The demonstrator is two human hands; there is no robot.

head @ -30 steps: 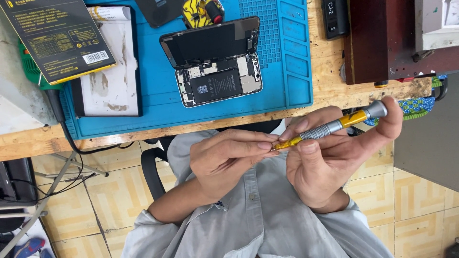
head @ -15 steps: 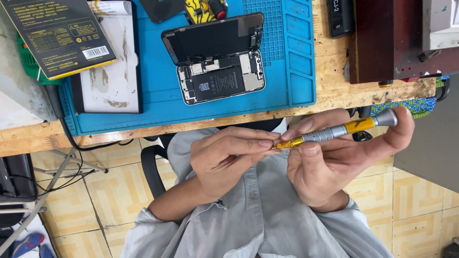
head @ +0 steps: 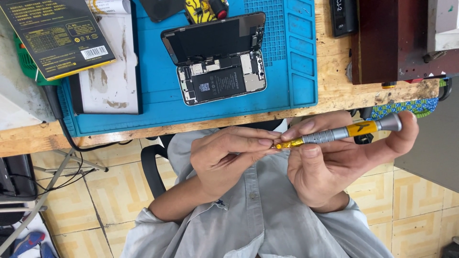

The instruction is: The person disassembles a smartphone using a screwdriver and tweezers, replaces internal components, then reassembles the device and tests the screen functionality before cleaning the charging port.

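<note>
A wooden worktop fills the top of the view. A big blue mat lies on it, reaching almost to the near edge. The mat is likely there so small parts do not roll away.

A flat black box with yellow trim and a white striped label sits at the left end of the worktop, hanging partly over the mat's left side. Next to it lies a white sheet with brown marks, edged in black.

In the middle of the mat lies an opened phone. Its dark screen is folded back toward the far edge, so the insides face up and are easy to reach.

Below the near edge, over the person's lap, both hands meet. The right hand is closed around a small silver and orange screwdriver, with one finger resting on the far end cap to keep it steady. The left hand pinches the yellow tip end between its fingertips. It may be fitting a bit there, but that part is too small to tell.
</note>
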